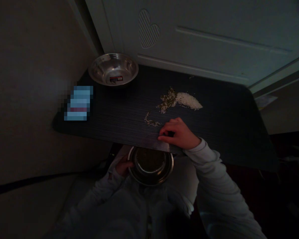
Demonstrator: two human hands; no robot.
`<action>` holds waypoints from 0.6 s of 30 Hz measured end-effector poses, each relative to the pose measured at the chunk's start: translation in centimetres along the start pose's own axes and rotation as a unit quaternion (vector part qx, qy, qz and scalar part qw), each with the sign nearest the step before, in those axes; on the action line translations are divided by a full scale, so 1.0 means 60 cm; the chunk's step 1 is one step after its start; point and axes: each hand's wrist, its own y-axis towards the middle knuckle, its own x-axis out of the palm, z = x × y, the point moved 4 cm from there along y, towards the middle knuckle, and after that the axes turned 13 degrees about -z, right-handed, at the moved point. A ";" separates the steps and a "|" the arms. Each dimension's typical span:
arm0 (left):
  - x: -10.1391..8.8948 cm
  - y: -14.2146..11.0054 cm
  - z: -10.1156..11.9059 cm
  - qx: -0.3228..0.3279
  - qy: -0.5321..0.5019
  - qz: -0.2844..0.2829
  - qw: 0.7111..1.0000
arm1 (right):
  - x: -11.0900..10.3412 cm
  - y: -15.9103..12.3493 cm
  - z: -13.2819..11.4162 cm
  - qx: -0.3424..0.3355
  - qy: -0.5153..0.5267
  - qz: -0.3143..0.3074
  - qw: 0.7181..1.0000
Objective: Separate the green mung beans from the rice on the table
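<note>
My left hand [124,166] grips the left rim of a metal bowl [150,181] below the table's front edge. Dark contents lie in the bowl, too dim to name. Over the table near that edge is my right hand [178,133], its fingers curled and the thumb and fingertips close together; whatever they may hold is too small to see. Just beyond its fingertips lies a small scatter of grains [151,122]. Farther back, a heap of white rice [188,100] adjoins a mixed patch of rice and dark greenish grains [168,99].
An empty-looking steel basin [113,68] with a dark label inside stands at the table's back left. A phone-like lit screen [78,103], blurred out, lies at the left end of the dark table [229,126]. A white panel with a heart relief [149,29] rises behind.
</note>
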 end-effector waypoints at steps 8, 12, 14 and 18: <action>-0.002 0.001 -0.002 0.002 0.022 -0.009 1.000 | -0.001 0.000 0.000 0.003 0.003 -0.003 1.000; -0.011 0.001 -0.008 0.000 0.018 -0.007 1.000 | -0.001 -0.001 0.001 0.004 0.002 0.000 1.000; -0.012 0.001 -0.008 -0.007 0.020 -0.001 1.000 | -0.001 0.000 0.001 0.006 0.003 -0.001 1.000; -0.002 -0.001 -0.002 -0.012 0.000 0.017 1.000 | -0.001 0.000 0.001 0.008 0.001 -0.002 1.000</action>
